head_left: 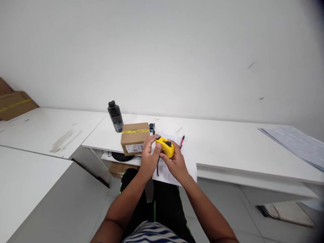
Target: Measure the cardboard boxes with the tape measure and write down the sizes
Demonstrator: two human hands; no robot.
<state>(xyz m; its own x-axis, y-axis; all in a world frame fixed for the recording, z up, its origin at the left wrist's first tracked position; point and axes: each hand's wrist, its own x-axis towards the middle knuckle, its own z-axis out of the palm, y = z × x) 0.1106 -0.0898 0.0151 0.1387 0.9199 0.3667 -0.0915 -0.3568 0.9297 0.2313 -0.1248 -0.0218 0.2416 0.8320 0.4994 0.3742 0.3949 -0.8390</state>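
A yellow tape measure (165,146) is held above the front edge of the white desk (227,141). My right hand (176,163) is wrapped round its lower right side. My left hand (149,157) pinches its left end with thumb and fingers. Directly left of my hands stands a small cardboard box (134,137) with yellow tape and a white label. Printed paper sheets (165,172) lie under my hands and hang over the desk edge.
A black bottle (115,116) stands behind the box. A red pen (182,141) lies right of the tape measure, a small dark object (152,127) behind it. Papers (298,143) lie at the far right. More white tables (48,131) and cardboard boxes (14,103) are at left.
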